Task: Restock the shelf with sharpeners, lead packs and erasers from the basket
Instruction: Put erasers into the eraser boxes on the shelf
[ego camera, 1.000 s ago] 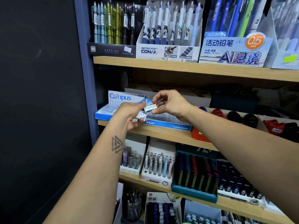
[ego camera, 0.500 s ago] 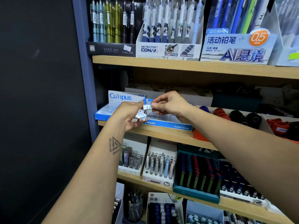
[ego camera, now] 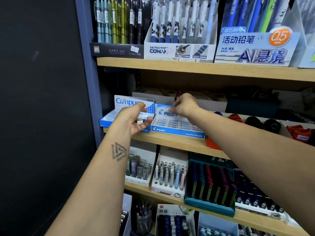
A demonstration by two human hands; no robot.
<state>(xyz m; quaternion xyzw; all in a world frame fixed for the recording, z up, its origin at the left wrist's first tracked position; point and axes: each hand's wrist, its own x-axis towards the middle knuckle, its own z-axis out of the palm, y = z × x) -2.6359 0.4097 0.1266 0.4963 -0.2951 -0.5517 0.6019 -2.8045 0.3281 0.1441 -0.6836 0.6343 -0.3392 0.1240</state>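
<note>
**Now both your hands are at the eraser boxes on the middle shelf**

Head view: your left hand point(ego camera: 134, 119) is held in front of the Campus box point(ego camera: 119, 114), near the left end of the middle shelf point(ego camera: 172, 142). Its fingers and thumb are curled round a few small white erasers point(ego camera: 144, 116); one white end shows just under the thumb. Your forearm carries a triangle tattoo point(ego camera: 118, 151).

Your right hand point(ego camera: 185, 105) reaches further back, over the rear part of the Pilot box point(ego camera: 177, 132), which sits touching the right side of the Campus box at the shelf's front edge. The fingertips point(ego camera: 175, 107) are pinched together on a small pale eraser point(ego camera: 171, 109), held just in front of the box's upright blue-and-white flap. It is blurred, so you cannot read its label. The Pilot box tray is filled with rows of wrapped erasers lying flat.

Behind both boxes stand pale cartons point(ego camera: 201, 99). To the right along the same shelf sit round black and red items point(ego camera: 262, 122), too dim to name.

On the upper shelf point(ego camera: 204, 69) stand display boxes of mechanical pencils point(ego camera: 179, 29). On the lower shelf point(ego camera: 170, 196) are trays of lead packs point(ego camera: 139, 167) and a teal tray point(ego camera: 209, 188) of dark packs. The basket is out of sight.
</note>
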